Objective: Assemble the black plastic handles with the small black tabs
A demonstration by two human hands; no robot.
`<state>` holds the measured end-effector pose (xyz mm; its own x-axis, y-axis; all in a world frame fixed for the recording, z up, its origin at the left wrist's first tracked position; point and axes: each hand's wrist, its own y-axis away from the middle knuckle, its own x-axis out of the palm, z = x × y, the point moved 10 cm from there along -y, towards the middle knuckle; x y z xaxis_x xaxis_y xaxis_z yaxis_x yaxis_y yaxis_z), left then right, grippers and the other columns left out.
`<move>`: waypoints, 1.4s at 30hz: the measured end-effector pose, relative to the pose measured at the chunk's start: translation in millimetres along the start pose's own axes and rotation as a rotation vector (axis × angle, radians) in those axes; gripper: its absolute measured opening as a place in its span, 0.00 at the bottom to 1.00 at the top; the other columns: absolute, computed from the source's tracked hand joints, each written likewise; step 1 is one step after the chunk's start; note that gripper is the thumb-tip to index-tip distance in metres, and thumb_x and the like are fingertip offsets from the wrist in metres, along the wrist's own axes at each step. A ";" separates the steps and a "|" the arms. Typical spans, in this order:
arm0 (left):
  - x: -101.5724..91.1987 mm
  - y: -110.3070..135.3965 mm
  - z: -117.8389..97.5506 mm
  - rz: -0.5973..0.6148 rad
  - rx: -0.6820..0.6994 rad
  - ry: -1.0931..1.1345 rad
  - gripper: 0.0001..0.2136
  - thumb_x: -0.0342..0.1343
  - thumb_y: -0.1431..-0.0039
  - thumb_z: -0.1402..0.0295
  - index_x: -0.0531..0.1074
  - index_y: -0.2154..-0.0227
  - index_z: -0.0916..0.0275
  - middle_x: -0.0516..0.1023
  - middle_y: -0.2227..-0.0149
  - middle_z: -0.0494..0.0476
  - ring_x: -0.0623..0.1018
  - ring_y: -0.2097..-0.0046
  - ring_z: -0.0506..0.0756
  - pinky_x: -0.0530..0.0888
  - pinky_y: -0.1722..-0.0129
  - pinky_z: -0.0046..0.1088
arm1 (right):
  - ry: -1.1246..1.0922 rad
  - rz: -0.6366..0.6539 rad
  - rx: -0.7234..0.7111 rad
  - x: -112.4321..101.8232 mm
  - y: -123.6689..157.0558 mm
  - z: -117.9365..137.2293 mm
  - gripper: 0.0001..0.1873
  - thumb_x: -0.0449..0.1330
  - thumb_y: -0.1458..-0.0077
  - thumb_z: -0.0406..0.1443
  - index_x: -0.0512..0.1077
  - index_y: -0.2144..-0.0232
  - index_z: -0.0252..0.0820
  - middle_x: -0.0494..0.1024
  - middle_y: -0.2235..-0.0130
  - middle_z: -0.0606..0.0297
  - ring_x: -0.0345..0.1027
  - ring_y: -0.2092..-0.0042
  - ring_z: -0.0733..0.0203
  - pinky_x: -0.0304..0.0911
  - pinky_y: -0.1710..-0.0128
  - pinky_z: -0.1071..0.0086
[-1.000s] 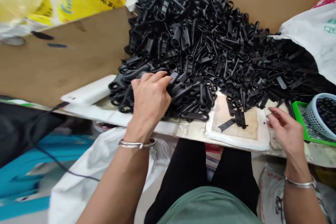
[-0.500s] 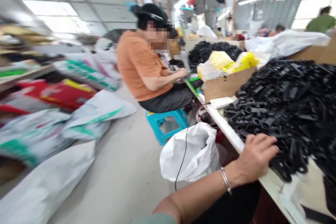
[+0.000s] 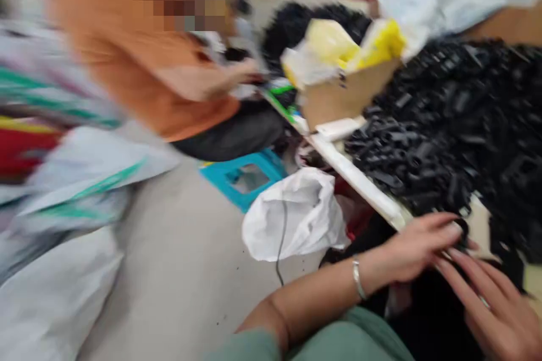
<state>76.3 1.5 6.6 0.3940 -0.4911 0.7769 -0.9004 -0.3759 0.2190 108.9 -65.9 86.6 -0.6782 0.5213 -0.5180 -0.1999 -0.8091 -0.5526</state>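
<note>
My left hand (image 3: 417, 248), with a silver bracelet at the wrist, is closed around a small black plastic part (image 3: 462, 231) at the table's near edge. Its fingers hide most of that part. My right hand (image 3: 495, 299), wearing a ring, comes in from the lower right. Its fingers are stretched out, with the tips meeting the left hand's fingertips beside the part. Just beyond both hands rises a big pile of black plastic parts (image 3: 444, 141), loose on the table.
The white table edge (image 3: 359, 180) runs away to the far left. A cardboard box (image 3: 347, 96) with yellow plastic stands on it. Below are an open white sack (image 3: 292, 214), a dark cable and a blue stool (image 3: 245, 177), where a co-worker in orange (image 3: 139, 67) sits. Sacks (image 3: 55, 293) lie at left.
My view has tipped down and closer. The left hand has come off the pile and now holds a black part at the table edge. My right hand has entered the picture and met it.
</note>
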 end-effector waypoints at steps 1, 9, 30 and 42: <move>-2.7 7.5 -5.2 -0.038 -0.006 0.004 0.37 0.75 0.61 0.53 0.71 0.48 0.62 0.81 0.60 0.58 0.80 0.62 0.52 0.74 0.58 0.29 | 0.173 0.091 -0.081 2.0 12.7 17.4 0.23 0.56 0.36 0.33 0.74 0.43 0.63 0.78 0.45 0.69 0.71 0.42 0.48 0.72 0.43 0.55; -13.7 14.0 11.2 0.091 -0.246 -0.195 0.19 0.71 0.51 0.60 0.70 0.64 0.63 0.82 0.64 0.56 0.81 0.66 0.51 0.77 0.68 0.24 | 0.289 0.143 -0.105 -9.0 42.1 37.2 0.18 0.54 0.37 0.25 0.78 0.53 0.45 0.82 0.50 0.58 0.75 0.48 0.51 0.76 0.49 0.59; 2.9 7.6 25.7 0.032 -0.220 0.154 0.10 0.55 0.39 0.75 0.78 0.57 0.68 0.84 0.57 0.64 0.85 0.59 0.59 0.78 0.51 0.38 | 0.381 -0.323 0.749 -164.1 94.6 -78.4 0.12 0.66 0.45 0.44 0.79 0.61 0.47 0.81 0.65 0.61 0.76 0.67 0.53 0.73 0.61 0.57; -6.9 5.3 24.8 -0.105 -0.098 -0.067 0.14 0.68 0.49 0.71 0.81 0.58 0.65 0.83 0.67 0.58 0.79 0.68 0.50 0.74 0.66 0.26 | 0.082 0.038 0.432 -87.5 20.9 -17.7 0.09 0.59 0.35 0.33 0.79 0.59 0.48 0.80 0.58 0.66 0.74 0.69 0.68 0.72 0.62 0.71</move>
<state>73.4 -16.6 -12.3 0.4954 -0.5058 0.7063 -0.8660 -0.3511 0.3560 176.6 -123.6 108.9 -0.6361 0.4947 -0.5922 -0.4650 -0.8582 -0.2175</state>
